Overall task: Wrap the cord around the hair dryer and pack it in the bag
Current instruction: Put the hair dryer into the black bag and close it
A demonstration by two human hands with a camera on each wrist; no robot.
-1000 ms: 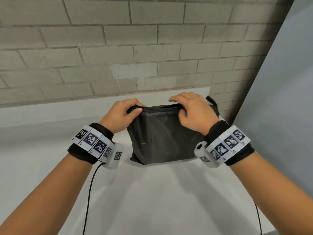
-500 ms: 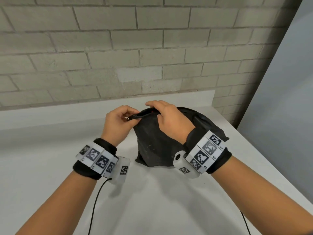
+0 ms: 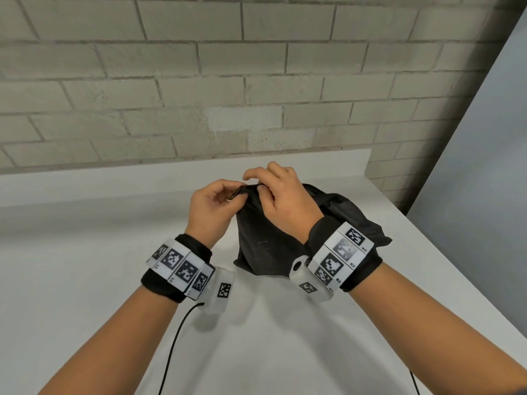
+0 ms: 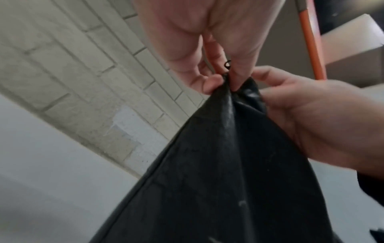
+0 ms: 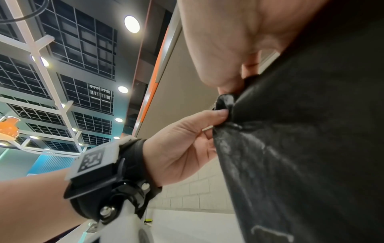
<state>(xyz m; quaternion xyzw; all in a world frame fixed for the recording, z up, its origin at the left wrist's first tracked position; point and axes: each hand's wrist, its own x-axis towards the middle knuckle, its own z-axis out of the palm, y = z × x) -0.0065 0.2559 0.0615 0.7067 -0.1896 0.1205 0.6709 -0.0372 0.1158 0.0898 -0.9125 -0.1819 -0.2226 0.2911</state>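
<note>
Both hands, left hand (image 3: 211, 208) and right hand (image 3: 285, 201), pinch the bag (image 3: 273, 243) top at frame centre; a loosened pinch could let it reopen.

Bag (image 3: 271, 246) was black cloth, soft and creased, with a faint sheen on the gathered folds in the left wrist view (image 4: 228, 156); whitish scuffs and lint showed on it in the right wrist view (image 5: 290, 148). Table (image 3: 85, 280) looked smooth, matt white. Wall (image 3: 199, 81) was rough, matt pale brick. Wristbands (image 3: 162, 280) looked like black fabric carrying smooth white plastic marker plates.
</note>
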